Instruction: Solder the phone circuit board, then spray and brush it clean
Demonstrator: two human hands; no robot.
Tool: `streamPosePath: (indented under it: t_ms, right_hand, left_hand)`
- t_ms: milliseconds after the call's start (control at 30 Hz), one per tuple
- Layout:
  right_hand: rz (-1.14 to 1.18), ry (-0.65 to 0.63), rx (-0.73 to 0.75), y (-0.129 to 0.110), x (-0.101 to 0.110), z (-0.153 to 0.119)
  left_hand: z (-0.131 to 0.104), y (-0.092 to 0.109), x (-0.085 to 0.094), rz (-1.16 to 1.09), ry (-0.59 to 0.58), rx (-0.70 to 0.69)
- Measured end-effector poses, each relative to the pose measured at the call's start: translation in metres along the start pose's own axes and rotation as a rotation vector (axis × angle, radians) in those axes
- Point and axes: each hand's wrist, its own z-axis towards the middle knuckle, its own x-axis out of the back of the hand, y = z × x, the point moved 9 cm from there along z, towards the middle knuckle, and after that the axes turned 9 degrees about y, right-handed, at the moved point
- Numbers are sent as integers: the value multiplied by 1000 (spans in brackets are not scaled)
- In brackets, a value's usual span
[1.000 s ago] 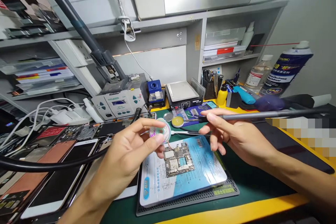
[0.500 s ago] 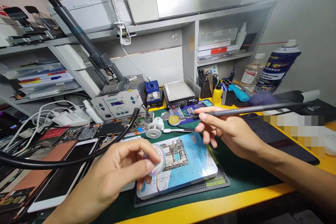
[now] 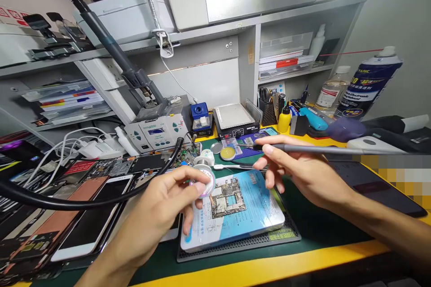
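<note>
Pinching a spool (image 3: 208, 184) between thumb and forefinger, the left hand (image 3: 170, 198) is hanging over the left part of the box (image 3: 259, 206), its other fingers curling loosely below; the board (image 3: 219, 210) is lying flat on that box, which is resting on a pad (image 3: 235, 248) on the green surface (image 3: 319, 231); the spool is covering a bit of the board's left edge from view, and whether they are touching is hard to tell; a coppery strip (image 3: 212, 200) seems to be trailing down there; if it is catching on small parts, a turn of the wrist could be dragging the board askew, since no fingers are holding it down and the box is looking slick.

The right hand (image 3: 292, 168) is pinching the tool (image 3: 303, 148) between thumb and forefinger, the remaining fingers spreading apart; its tip is pointing left, near the open tin (image 3: 228, 153); should that tip be running hot, as its soldering-iron look is suggesting, a hasty swing toward the near left could be burning the left fingers or scorching the box; a low sweep could be knocking the brush (image 3: 232, 167), lying just beyond the box's far edge.
</note>
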Motion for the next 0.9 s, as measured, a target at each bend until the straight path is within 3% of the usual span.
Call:
streamPosePath:
  t_ms: [133,333,533,900]
  right_hand:
    - [-46,-63,20,-3,-15,-12]
    - [-2,-125,-15,5,-24,-18]
    - [20,-178,-65,12,-26,-18]
    - [-31,-131,-44,7,-22,-16]
  left_hand:
    - [4,6,-8,-338,42,94]
    - [8,1,-38,-437,49,156]
    - [9,3,-45,-341,146,39]
    - [-8,23,-33,-216,408,-185]
